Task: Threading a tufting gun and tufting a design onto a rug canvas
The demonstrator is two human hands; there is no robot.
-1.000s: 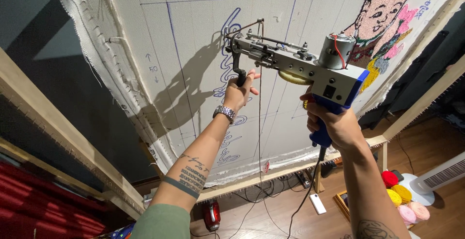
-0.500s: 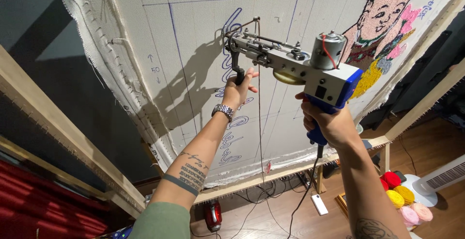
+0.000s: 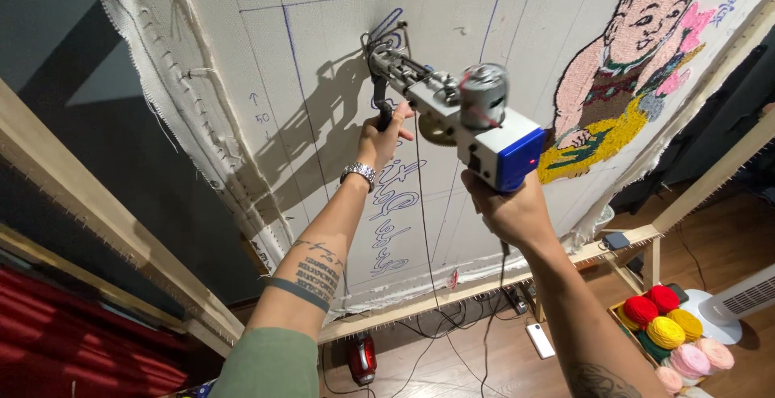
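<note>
I hold a grey and blue tufting gun (image 3: pixel 464 119) up against a white cloth (image 3: pixel 339 51) stretched on a wooden frame (image 3: pixel 89 220). My left hand (image 3: pixel 383 136) grips the gun's black front handle. My right hand (image 3: pixel 504 208) is wrapped around the rear grip under the blue housing. The gun's needle tip (image 3: pixel 375 43) touches the cloth at blue outline lettering (image 3: pixel 395 196). A thin yarn strand (image 3: pixel 424 204) hangs down from the gun. A tufted figure in pink, green and yellow (image 3: pixel 626 67) fills the cloth's upper right.
Balls of red, yellow, green and pink yarn (image 3: pixel 670 337) lie in a box on the wooden floor at lower right, beside a white fan (image 3: pixel 743 301). Cables, a white power strip (image 3: pixel 539 340) and a red object (image 3: pixel 362 359) lie under the frame's lower bar.
The gun and both hands now sit higher on the cloth and more central in view, with the needle tip at the top of the blue lettering. The view has tilted.
</note>
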